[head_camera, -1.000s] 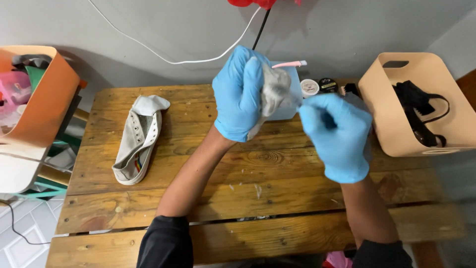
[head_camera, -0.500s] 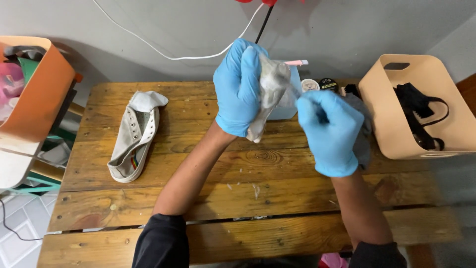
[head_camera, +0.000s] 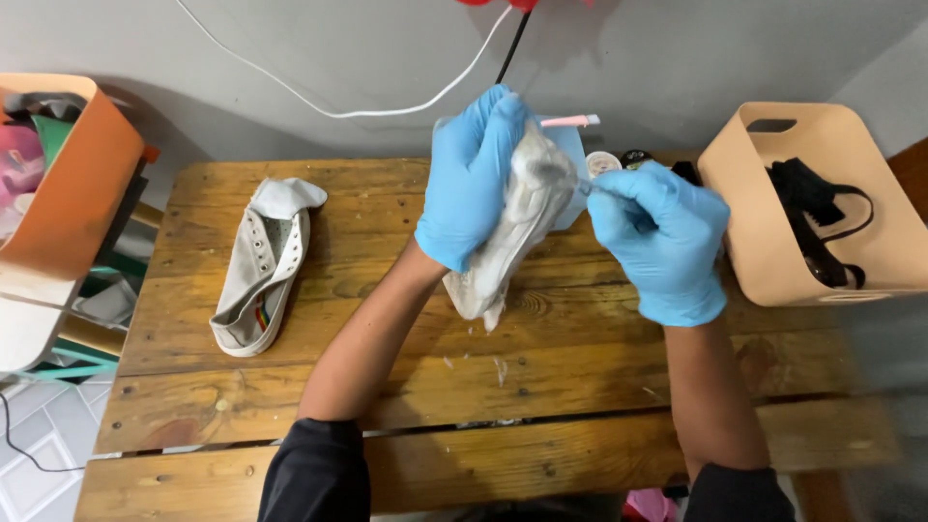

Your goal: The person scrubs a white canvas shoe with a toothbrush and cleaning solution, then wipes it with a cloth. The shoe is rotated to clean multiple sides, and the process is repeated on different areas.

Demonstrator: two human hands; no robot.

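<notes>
My L hand [head_camera: 471,179] grips white sneaker [head_camera: 512,232] above bench [head_camera: 387,406] far edge; R hand [head_camera: 662,242] pinches thin tool [head_camera: 586,187] at sole. Keep shoe steady, strokes short. Other sneaker [head_camera: 259,271] lies w/ toe twd left edge.

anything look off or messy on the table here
Small pale scraps lie scattered on the wooden table, just below the shoe held in the left hand. The other shoe lies unlaced with its tongue flopped out. Nothing spilled.
</notes>
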